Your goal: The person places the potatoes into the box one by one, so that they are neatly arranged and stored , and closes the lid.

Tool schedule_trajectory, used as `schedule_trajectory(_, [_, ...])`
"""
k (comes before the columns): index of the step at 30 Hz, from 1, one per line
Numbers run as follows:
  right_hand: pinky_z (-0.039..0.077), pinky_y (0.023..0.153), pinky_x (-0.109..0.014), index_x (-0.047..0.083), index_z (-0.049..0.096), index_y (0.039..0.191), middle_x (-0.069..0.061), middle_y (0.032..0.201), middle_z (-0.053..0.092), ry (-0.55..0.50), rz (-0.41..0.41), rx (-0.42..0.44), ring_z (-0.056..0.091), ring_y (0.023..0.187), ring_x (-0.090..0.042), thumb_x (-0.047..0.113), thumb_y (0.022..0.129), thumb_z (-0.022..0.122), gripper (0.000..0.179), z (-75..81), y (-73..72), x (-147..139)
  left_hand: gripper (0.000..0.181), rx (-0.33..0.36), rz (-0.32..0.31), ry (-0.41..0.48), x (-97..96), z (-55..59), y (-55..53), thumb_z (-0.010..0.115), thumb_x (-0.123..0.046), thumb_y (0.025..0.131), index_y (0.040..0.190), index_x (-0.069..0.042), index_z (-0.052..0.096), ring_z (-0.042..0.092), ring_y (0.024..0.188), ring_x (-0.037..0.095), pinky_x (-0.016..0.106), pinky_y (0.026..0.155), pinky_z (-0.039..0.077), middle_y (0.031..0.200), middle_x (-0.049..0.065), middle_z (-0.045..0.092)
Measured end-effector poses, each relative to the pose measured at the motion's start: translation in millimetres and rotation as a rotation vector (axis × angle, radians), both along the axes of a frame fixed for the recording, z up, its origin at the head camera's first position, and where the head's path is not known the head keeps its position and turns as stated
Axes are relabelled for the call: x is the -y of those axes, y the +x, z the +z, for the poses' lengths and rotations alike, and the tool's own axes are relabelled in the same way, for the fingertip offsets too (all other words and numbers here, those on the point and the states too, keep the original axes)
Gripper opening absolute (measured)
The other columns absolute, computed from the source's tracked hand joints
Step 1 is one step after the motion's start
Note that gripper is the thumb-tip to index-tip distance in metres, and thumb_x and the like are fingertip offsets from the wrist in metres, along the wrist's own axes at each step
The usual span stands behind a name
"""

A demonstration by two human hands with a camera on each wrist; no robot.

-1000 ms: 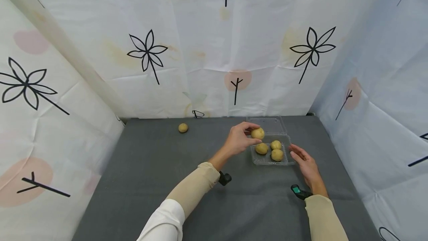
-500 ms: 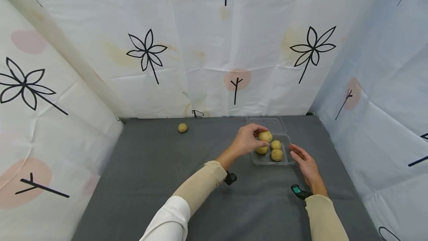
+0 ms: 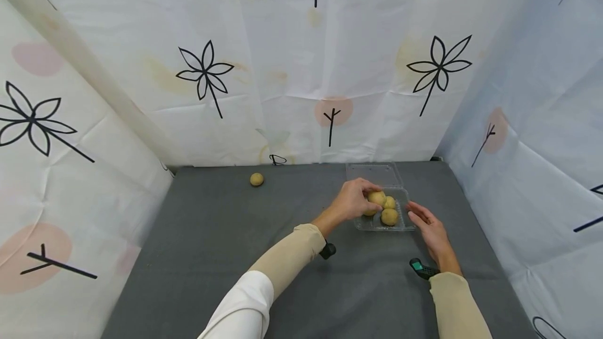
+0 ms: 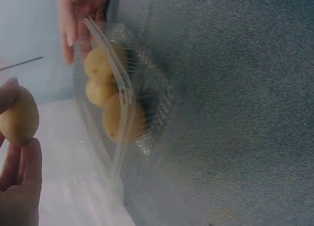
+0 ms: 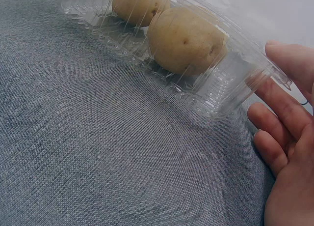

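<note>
In the head view my left hand (image 3: 352,202) holds a pale yellow potato (image 3: 376,198) between thumb and fingers, over the left part of a clear plastic container (image 3: 404,224). Inside lie a front potato (image 3: 389,217), a back potato (image 3: 390,203) and one at the left (image 3: 369,213), mostly covered by the held one. The left wrist view has the held potato (image 4: 20,119) above the container's rim. My right hand (image 3: 432,233) rests at the container's right side, fingers loosely extended. Up close, the right wrist view has these fingertips (image 5: 260,119) right by the container's corner.
The container's lid (image 3: 374,174) lies folded back towards the rear wall. Another potato (image 3: 256,179) sits alone at the rear left of the dark grey tabletop (image 3: 212,255). Patterned white cloth (image 3: 278,82) hangs behind the table and along both sides.
The left hand has moved right and slightly down with its potato, which now overlaps the left potato in the container. The right hand has stayed in place.
</note>
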State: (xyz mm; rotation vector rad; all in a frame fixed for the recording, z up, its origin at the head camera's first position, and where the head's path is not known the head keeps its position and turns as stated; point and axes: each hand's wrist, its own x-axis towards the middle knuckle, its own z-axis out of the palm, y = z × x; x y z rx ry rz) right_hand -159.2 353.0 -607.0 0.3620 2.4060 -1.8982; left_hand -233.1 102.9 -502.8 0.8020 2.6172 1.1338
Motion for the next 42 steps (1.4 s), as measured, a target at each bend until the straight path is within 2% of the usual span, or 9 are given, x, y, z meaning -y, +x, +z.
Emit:
schedule_trajectory(11, [0.028, 0.124, -0.054, 0.018, 0.036, 0.160, 0.023, 0.143, 0.052, -0.008, 0.003, -0.017, 0.042, 0.114, 0.022, 0.051, 0.103, 0.055, 0.069, -4.6, -2.2, -2.8, 0.047, 0.069, 0.049, -0.018, 3.2, -17.8, -5.6, 0.086, -0.036, 0.082, 0.125, -0.023, 0.072, 0.066, 0.098, 0.008, 0.020, 0.077, 0.056, 0.119, -0.005, 0.072])
schedule_trajectory(14, [0.036, 0.120, -0.037, 0.019, 0.036, 0.160, 0.026, 0.142, 0.052, 0.012, 0.010, -0.008, 0.042, 0.115, 0.022, 0.052, 0.103, 0.054, 0.068, -5.0, -0.8, -2.2, 0.047, 0.059, 0.045, -0.038, 3.9, -22.6, -5.5, 0.086, -0.038, 0.082, 0.124, -0.023, 0.072, 0.067, 0.100, 0.008, 0.021, 0.079, 0.056, 0.120, -0.005, 0.072])
schedule_trajectory(17, [0.039, 0.106, -0.015, 0.019, 0.037, 0.160, 0.028, 0.139, 0.052, 0.017, 0.007, -0.006, 0.042, 0.115, 0.022, 0.052, 0.103, 0.054, 0.068, -4.9, 0.4, -0.9, 0.046, 0.062, 0.048, -0.050, 3.4, -27.1, -4.6, 0.086, -0.037, 0.082, 0.123, -0.023, 0.073, 0.067, 0.100, 0.008, 0.021, 0.078, 0.056, 0.120, -0.005, 0.073])
schedule_trajectory(21, [0.037, 0.094, -0.004, 0.018, 0.039, 0.159, 0.030, 0.135, 0.053, 0.005, -0.010, -0.014, 0.043, 0.115, 0.022, 0.051, 0.102, 0.055, 0.068, -3.9, 0.6, 0.2, 0.046, 0.083, 0.052, -0.054, 1.4, -31.8, -3.6, 0.087, -0.036, 0.082, 0.123, -0.022, 0.073, 0.068, 0.100, 0.008, 0.020, 0.076, 0.056, 0.120, -0.004, 0.073])
schedule_trajectory(27, [0.038, 0.097, -0.008, 0.018, 0.038, 0.159, 0.024, 0.141, 0.053, 0.014, -0.002, -0.024, 0.043, 0.115, 0.021, 0.052, 0.102, 0.055, 0.068, -1.3, 0.7, -1.4, 0.045, 0.090, 0.036, -0.073, -4.0, -35.5, -3.1, 0.088, -0.033, 0.081, 0.122, -0.021, 0.074, 0.068, 0.095, 0.006, 0.017, 0.072, 0.055, 0.118, -0.004, 0.074])
schedule_trajectory(32, [0.036, 0.118, -0.038, 0.019, 0.037, 0.160, 0.022, 0.144, 0.052, 0.010, 0.004, -0.025, 0.042, 0.115, 0.022, 0.053, 0.102, 0.054, 0.069, -0.9, 0.9, -2.1, 0.045, 0.090, 0.019, -0.078, -7.7, -37.3, -1.4, 0.088, -0.032, 0.081, 0.122, -0.020, 0.074, 0.067, 0.089, 0.004, 0.016, 0.069, 0.054, 0.116, -0.004, 0.074])
schedule_trajectory(36, [0.028, 0.123, -0.056, 0.017, 0.038, 0.159, 0.025, 0.140, 0.052, -0.001, -0.004, -0.040, 0.042, 0.114, 0.022, 0.050, 0.103, 0.055, 0.068, -2.2, 0.7, -0.6, 0.046, 0.086, 0.025, -0.088, -8.7, -40.1, 0.2, 0.088, -0.031, 0.081, 0.123, -0.020, 0.074, 0.067, 0.089, 0.003, 0.016, 0.069, 0.054, 0.117, -0.004, 0.074])
schedule_trajectory(39, [0.030, 0.123, -0.054, 0.016, 0.038, 0.159, 0.027, 0.137, 0.053, 0.005, -0.007, -0.045, 0.042, 0.114, 0.022, 0.050, 0.103, 0.055, 0.067, -2.6, 0.7, -0.1, 0.046, 0.075, 0.029, -0.098, -9.0, -42.4, 0.7, 0.088, -0.031, 0.081, 0.123, -0.020, 0.074, 0.067, 0.090, 0.003, 0.015, 0.071, 0.054, 0.118, -0.005, 0.073])
schedule_trajectory(42, [0.037, 0.119, -0.035, 0.017, 0.039, 0.159, 0.026, 0.138, 0.053, 0.020, -0.003, -0.041, 0.042, 0.114, 0.022, 0.051, 0.103, 0.054, 0.067, -2.4, 0.9, -0.8, 0.046, 0.072, 0.029, -0.097, -9.1, -43.8, 1.0, 0.088, -0.031, 0.081, 0.123, -0.020, 0.074, 0.067, 0.091, 0.003, 0.016, 0.072, 0.054, 0.119, -0.004, 0.073])
